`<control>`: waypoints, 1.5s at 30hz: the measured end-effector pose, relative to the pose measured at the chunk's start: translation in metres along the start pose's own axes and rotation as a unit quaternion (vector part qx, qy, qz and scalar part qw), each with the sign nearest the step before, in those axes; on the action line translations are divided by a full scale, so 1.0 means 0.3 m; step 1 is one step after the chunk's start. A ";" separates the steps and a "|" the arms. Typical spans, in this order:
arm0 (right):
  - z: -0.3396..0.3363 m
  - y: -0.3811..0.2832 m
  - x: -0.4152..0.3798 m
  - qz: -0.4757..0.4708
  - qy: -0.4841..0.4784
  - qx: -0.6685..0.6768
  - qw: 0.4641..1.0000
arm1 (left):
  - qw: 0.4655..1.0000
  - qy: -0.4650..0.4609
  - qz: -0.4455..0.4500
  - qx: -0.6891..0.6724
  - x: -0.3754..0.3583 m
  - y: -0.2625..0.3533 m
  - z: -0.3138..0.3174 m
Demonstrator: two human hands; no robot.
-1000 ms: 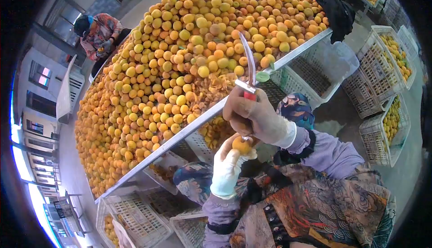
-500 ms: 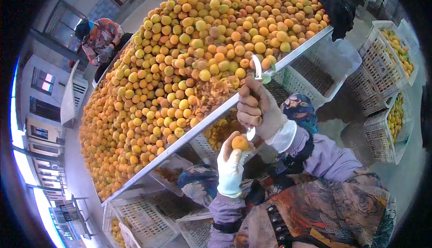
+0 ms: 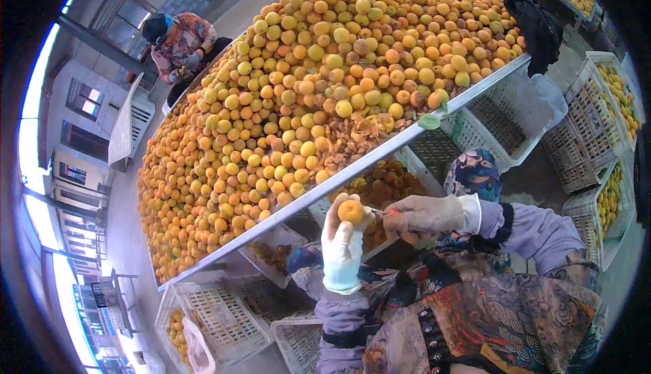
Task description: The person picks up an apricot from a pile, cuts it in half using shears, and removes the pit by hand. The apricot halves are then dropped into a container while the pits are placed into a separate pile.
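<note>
Lowered since before, the right hand point(image 3: 430, 214) grips a slim metal knife point(image 3: 377, 211) near the frame's centre.
White-gloved left hand point(image 3: 343, 244) clasps a round orange fruit point(image 3: 350, 211).

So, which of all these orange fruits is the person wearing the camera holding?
The single fruit gripped in the left hand, up off any surface; those in the big heap lie loose behind the metal rim.
</note>
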State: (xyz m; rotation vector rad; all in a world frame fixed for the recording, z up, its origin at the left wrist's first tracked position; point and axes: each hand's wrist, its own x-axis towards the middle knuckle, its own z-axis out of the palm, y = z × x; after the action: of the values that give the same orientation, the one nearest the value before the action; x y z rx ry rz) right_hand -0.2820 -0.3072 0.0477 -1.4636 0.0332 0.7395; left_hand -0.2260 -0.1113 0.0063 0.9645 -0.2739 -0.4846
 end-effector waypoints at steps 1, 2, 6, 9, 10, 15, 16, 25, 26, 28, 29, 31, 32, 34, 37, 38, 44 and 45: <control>0.001 0.011 0.006 0.007 -0.019 0.009 1.000 | 1.000 0.003 -0.002 0.005 -0.004 0.008 0.003; 0.002 0.022 0.012 0.008 -0.020 0.008 1.000 | 1.000 0.005 -0.001 0.004 -0.007 0.007 0.001; 0.001 0.021 0.017 -0.022 -0.038 -0.006 0.999 | 1.000 0.002 -0.007 -0.010 -0.009 0.014 0.002; 0.002 0.020 0.018 -0.021 -0.041 -0.009 0.999 | 0.999 -0.001 -0.012 -0.032 -0.006 0.012 -0.001; 0.001 0.023 0.019 -0.016 -0.039 -0.007 0.999 | 0.999 -0.001 -0.011 -0.038 -0.004 0.009 -0.001; -0.009 0.038 0.025 -0.031 -0.042 -0.009 0.999 | 1.000 0.001 -0.002 -0.015 0.001 0.004 0.011; -0.010 0.041 0.025 -0.037 -0.047 -0.003 0.998 | 1.000 0.003 0.003 0.006 0.002 0.003 0.012; -0.005 0.024 0.026 0.017 -0.062 -0.010 0.998 | 0.997 -0.040 -0.049 -0.032 0.008 0.011 -0.040; -0.004 0.019 0.022 0.018 -0.063 -0.011 0.998 | 0.998 -0.040 -0.048 -0.032 0.009 0.011 -0.048; -0.004 0.011 0.018 0.029 -0.057 0.000 0.998 | 0.996 -0.043 -0.058 -0.046 0.009 0.011 -0.058; -0.004 0.020 0.023 0.029 -0.057 -0.001 0.998 | 0.996 -0.043 -0.058 -0.046 0.009 0.009 -0.062; -0.002 0.040 0.035 0.020 -0.054 0.018 0.998 | 0.996 -0.062 -0.049 -0.042 0.011 0.008 -0.065; -0.004 0.036 0.036 0.020 -0.054 0.016 0.998 | 0.996 -0.062 -0.047 -0.043 0.014 0.011 -0.061; 0.003 0.020 0.028 0.039 -0.056 0.033 0.997 | 0.997 -0.056 -0.037 -0.044 0.011 0.015 -0.050; 0.001 0.005 0.023 -0.016 -0.054 -0.013 0.998 | 0.996 -0.056 -0.047 -0.041 0.013 0.017 -0.049; 0.000 0.008 0.023 -0.016 -0.054 -0.015 0.998 | 0.996 -0.057 -0.045 -0.042 0.014 0.017 -0.048; 0.011 0.006 0.023 0.002 -0.054 -0.028 0.998 | 0.998 -0.030 -0.029 -0.036 0.010 0.018 -0.025; 0.017 0.001 0.019 0.019 -0.051 -0.020 0.998 | 0.998 -0.033 -0.026 -0.038 0.009 0.019 -0.026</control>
State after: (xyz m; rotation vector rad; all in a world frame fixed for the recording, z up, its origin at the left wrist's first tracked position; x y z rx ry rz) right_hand -0.2797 -0.3001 0.0455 -1.4648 -0.0312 0.8490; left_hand -0.2188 -0.1044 0.0068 0.8838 -0.2882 -0.5711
